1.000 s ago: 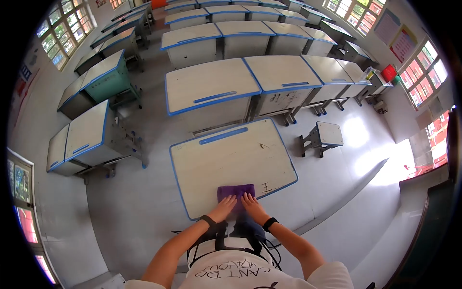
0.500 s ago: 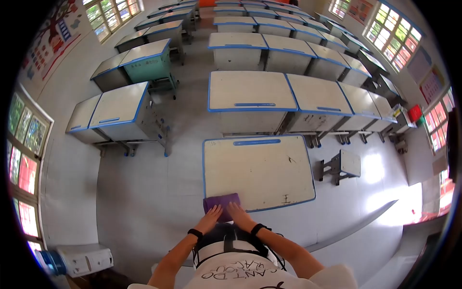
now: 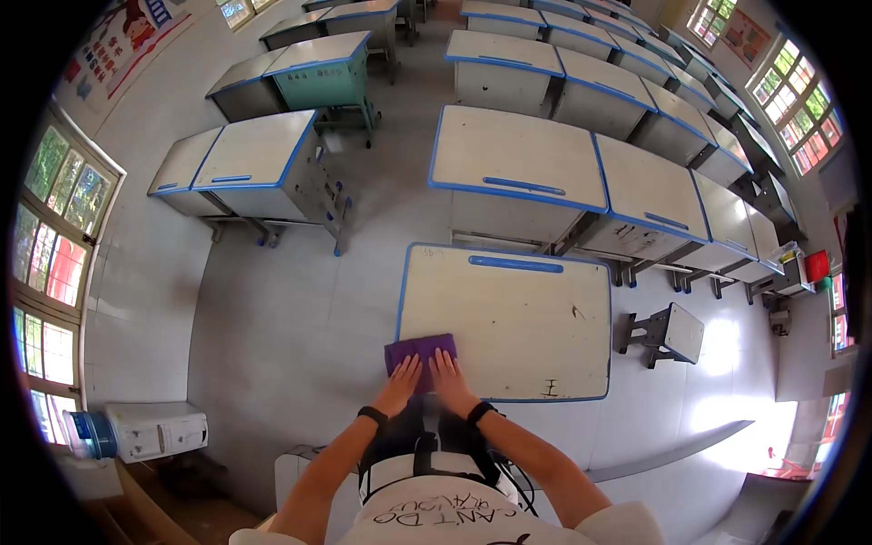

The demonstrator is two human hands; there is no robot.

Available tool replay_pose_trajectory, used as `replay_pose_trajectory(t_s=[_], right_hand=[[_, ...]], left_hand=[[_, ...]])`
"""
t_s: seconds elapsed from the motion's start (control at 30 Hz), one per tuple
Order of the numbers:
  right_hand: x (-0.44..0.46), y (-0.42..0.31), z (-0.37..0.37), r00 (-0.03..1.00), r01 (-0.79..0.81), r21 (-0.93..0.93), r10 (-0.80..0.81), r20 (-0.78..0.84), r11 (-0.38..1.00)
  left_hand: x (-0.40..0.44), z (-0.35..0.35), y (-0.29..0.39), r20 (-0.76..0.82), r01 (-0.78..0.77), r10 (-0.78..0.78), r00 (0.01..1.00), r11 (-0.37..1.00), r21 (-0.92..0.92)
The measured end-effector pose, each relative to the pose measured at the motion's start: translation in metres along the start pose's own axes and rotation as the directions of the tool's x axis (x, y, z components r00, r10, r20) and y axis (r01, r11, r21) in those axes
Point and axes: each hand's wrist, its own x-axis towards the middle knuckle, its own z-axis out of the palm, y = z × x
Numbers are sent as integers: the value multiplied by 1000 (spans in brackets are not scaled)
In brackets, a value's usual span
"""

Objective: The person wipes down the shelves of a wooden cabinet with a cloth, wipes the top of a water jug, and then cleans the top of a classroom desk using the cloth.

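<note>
A folded purple cloth (image 3: pixel 420 348) lies at the near left corner of the cream desk top (image 3: pixel 504 322), partly past its left edge. My left hand (image 3: pixel 398 385) rests on the cloth's left part, palm down with its fingers stretched out. Beside it, my right hand (image 3: pixel 449 379) lies on the right part, its fingers also straight and flat. Neither hand wraps round the cloth. The desk has a blue rim, a blue pen groove at the far side and dark marks near its right corner.
A small stool (image 3: pixel 668 333) stands right of the desk. Rows of desks (image 3: pixel 518 154) fill the room beyond, with a separate desk pair (image 3: pixel 250 163) at the left. A water dispenser (image 3: pixel 150 431) with a blue bottle lies at the lower left.
The view has shifted and turned, so the room appears displaced. The cloth sits slightly farther up the desk's left edge, and my fingers are straighter on it.
</note>
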Motion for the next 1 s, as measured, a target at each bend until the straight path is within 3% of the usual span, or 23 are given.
replay_pose_trajectory(t_s=[0.07, 0.13, 0.17, 0.33, 0.37, 0.57, 0.67, 0.87, 1.0], right_hand=[[19, 10, 6, 999, -19, -32, 18, -33, 999], [42, 21, 9, 997, -47, -3, 47, -65, 999], [55, 26, 12, 996, -83, -11, 84, 9, 996], [109, 50, 13, 976, -215, 23, 214, 36, 976], [118, 55, 11, 972, -232, 18, 231, 43, 972], [183, 90, 11, 941, -338, 17, 338, 5, 941], [205, 99, 4, 920, -393, 20, 392, 11, 919], [215, 99, 4, 899, -435, -31, 436, 42, 900], [207, 101, -8, 899, -437, 154, 428, 92, 886]], left_hand=[[22, -5, -16, 17, -15, 13, 1000, 994, 108], [41, -14, -33, 22, -23, 22, 1000, 997, 73], [52, -18, -42, 15, -37, 36, 999, 997, 68], [109, -41, -91, 37, -136, 135, 990, 990, 34], [121, -48, -100, 114, -124, 126, 985, 992, -29], [194, -72, -150, 133, -207, 204, 970, 978, 9], [216, -69, -175, 64, -299, 297, 953, 954, 31], [224, -70, -183, 24, -309, 312, 950, 948, -71], [220, -71, -178, 12, -274, 279, 960, 951, -146]])
